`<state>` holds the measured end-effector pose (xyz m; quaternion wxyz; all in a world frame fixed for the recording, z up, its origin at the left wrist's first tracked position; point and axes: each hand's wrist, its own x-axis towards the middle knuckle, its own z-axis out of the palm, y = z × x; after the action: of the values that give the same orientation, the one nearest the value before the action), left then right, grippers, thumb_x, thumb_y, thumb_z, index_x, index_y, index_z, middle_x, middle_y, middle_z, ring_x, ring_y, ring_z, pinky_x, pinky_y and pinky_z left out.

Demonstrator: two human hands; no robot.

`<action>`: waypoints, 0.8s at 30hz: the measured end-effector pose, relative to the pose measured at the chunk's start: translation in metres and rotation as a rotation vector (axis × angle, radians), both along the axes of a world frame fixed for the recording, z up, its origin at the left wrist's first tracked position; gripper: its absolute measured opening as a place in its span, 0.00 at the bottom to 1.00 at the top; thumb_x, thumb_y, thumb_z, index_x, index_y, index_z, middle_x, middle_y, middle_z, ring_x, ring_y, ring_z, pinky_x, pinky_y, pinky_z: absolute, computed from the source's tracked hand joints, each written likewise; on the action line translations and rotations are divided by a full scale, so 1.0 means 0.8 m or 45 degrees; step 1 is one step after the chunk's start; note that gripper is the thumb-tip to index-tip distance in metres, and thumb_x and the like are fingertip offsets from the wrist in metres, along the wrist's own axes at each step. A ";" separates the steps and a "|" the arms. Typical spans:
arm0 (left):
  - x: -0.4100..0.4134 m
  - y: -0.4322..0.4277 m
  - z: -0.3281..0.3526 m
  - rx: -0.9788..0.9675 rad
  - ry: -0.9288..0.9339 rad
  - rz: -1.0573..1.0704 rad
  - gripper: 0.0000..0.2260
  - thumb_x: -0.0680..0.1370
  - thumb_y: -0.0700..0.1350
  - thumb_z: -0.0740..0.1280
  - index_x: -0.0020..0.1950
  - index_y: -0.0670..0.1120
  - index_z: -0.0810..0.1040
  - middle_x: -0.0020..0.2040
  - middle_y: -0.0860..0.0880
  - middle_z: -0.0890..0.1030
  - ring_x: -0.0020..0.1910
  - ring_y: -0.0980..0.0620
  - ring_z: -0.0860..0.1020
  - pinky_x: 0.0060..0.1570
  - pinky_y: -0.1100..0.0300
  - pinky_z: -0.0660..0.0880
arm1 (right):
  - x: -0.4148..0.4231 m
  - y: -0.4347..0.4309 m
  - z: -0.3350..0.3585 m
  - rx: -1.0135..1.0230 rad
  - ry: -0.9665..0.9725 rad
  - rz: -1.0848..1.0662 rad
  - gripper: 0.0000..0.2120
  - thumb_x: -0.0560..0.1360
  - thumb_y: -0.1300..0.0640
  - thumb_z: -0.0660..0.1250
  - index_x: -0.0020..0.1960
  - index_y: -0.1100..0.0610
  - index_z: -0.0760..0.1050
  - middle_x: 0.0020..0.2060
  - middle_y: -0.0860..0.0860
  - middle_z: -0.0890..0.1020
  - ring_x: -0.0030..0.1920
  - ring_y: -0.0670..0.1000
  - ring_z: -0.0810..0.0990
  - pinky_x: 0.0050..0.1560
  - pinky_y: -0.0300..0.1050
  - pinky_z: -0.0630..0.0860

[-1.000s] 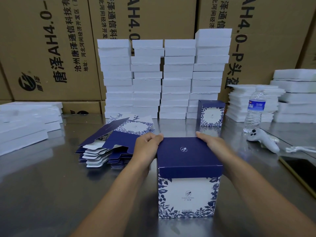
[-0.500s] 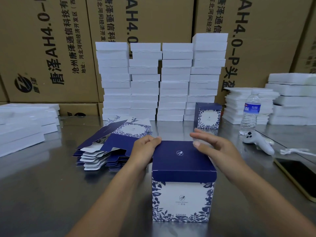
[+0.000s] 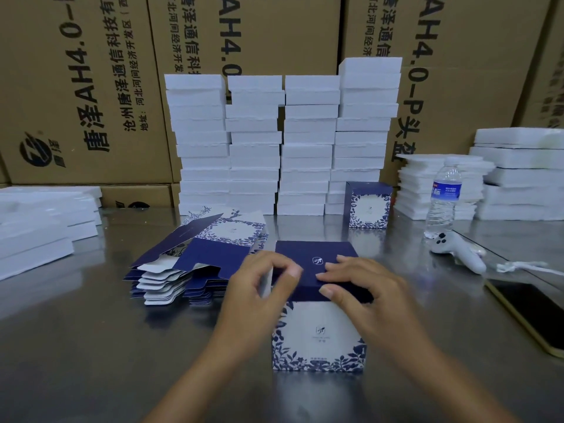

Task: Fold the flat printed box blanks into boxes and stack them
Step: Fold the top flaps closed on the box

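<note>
A folded box (image 3: 319, 334) with a navy lid and a white, blue-flowered front stands upright on the steel table before me. My left hand (image 3: 259, 288) pinches a white side flap at the lid's left edge. My right hand (image 3: 360, 285) lies on the lid's front right, fingers pressing the top and thumb over the front edge. A pile of flat printed blanks (image 3: 195, 264) lies to the left of the box. One finished box (image 3: 367, 206) stands at the back, by the white stacks.
Tall stacks of white foam trays (image 3: 280, 141) line the back, with more at left (image 3: 39, 221) and right (image 3: 518, 175). A water bottle (image 3: 444, 199), a white controller (image 3: 460, 251) and a phone (image 3: 531, 312) sit at right. Brown cartons (image 3: 91, 87) form the wall behind.
Both hands came from the lid's far corners toward its front. The left hand now pinches a side flap; the right hand has settled flat onto the lid. The view shifted slightly.
</note>
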<state>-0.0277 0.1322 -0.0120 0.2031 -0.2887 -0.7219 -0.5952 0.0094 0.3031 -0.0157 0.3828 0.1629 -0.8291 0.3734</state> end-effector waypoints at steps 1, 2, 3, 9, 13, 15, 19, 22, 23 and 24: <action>0.000 -0.001 -0.002 -0.193 0.130 0.036 0.09 0.72 0.55 0.65 0.44 0.52 0.80 0.44 0.57 0.80 0.50 0.58 0.76 0.51 0.65 0.71 | -0.005 0.000 -0.003 -0.018 0.016 0.002 0.06 0.69 0.48 0.71 0.45 0.42 0.81 0.46 0.33 0.80 0.58 0.42 0.77 0.59 0.49 0.74; -0.002 -0.001 -0.006 -0.346 0.251 0.096 0.11 0.73 0.55 0.64 0.47 0.51 0.80 0.46 0.58 0.79 0.51 0.59 0.76 0.54 0.61 0.71 | -0.010 -0.001 -0.006 -0.043 0.026 0.011 0.06 0.69 0.50 0.72 0.45 0.41 0.80 0.46 0.34 0.80 0.58 0.41 0.77 0.58 0.46 0.74; -0.005 0.000 -0.009 -0.408 0.325 0.147 0.11 0.73 0.54 0.65 0.48 0.50 0.81 0.47 0.57 0.78 0.52 0.59 0.75 0.55 0.57 0.71 | -0.013 -0.002 -0.009 -0.065 0.039 0.019 0.07 0.70 0.52 0.72 0.45 0.40 0.79 0.47 0.35 0.80 0.58 0.41 0.77 0.58 0.42 0.74; -0.014 0.014 -0.017 -0.150 0.200 0.152 0.06 0.72 0.46 0.69 0.45 0.46 0.83 0.46 0.56 0.77 0.58 0.57 0.74 0.56 0.53 0.72 | -0.026 -0.005 -0.021 -0.073 0.167 -0.071 0.04 0.70 0.54 0.70 0.44 0.48 0.81 0.45 0.39 0.81 0.55 0.44 0.78 0.56 0.37 0.72; -0.016 0.017 -0.020 -0.160 0.183 0.150 0.02 0.74 0.41 0.71 0.46 0.46 0.82 0.46 0.56 0.76 0.60 0.57 0.72 0.57 0.57 0.70 | -0.028 -0.004 -0.019 -0.072 0.154 -0.059 0.04 0.71 0.55 0.70 0.43 0.47 0.81 0.45 0.37 0.80 0.55 0.45 0.78 0.56 0.34 0.71; -0.016 0.017 -0.020 -0.163 0.197 0.149 0.03 0.74 0.43 0.71 0.46 0.46 0.83 0.47 0.56 0.77 0.60 0.59 0.72 0.57 0.58 0.70 | -0.026 -0.001 -0.016 -0.123 0.091 0.006 0.06 0.71 0.54 0.72 0.43 0.42 0.79 0.45 0.36 0.81 0.56 0.42 0.78 0.57 0.34 0.71; -0.014 0.013 -0.021 -0.078 0.162 0.121 0.04 0.73 0.39 0.72 0.45 0.49 0.82 0.49 0.54 0.81 0.59 0.65 0.73 0.58 0.70 0.68 | -0.024 0.013 -0.015 -0.334 -0.033 0.175 0.04 0.66 0.49 0.70 0.40 0.41 0.82 0.47 0.37 0.83 0.58 0.39 0.77 0.58 0.32 0.70; -0.013 0.009 -0.023 0.032 0.084 0.072 0.10 0.74 0.37 0.70 0.44 0.54 0.80 0.51 0.56 0.82 0.59 0.66 0.75 0.57 0.73 0.68 | -0.026 0.013 -0.023 -0.407 -0.005 0.156 0.05 0.67 0.49 0.71 0.43 0.40 0.81 0.48 0.36 0.82 0.59 0.40 0.76 0.59 0.32 0.70; -0.013 0.009 -0.023 0.042 0.083 0.065 0.11 0.74 0.37 0.70 0.44 0.54 0.79 0.50 0.57 0.82 0.59 0.66 0.75 0.57 0.73 0.68 | -0.028 0.011 -0.026 -0.396 0.021 0.128 0.04 0.69 0.48 0.71 0.44 0.40 0.80 0.49 0.36 0.82 0.59 0.41 0.77 0.59 0.33 0.70; -0.013 0.009 -0.023 0.046 0.089 0.067 0.11 0.74 0.36 0.70 0.43 0.54 0.79 0.50 0.57 0.82 0.59 0.66 0.75 0.57 0.73 0.68 | -0.029 0.010 -0.028 -0.384 0.040 0.105 0.04 0.70 0.48 0.71 0.44 0.40 0.80 0.49 0.36 0.81 0.58 0.42 0.77 0.59 0.33 0.70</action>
<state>-0.0380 0.1397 -0.0302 0.2490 -0.2865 -0.7108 -0.5922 -0.0142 0.3108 -0.0384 0.4003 0.1433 -0.7501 0.5065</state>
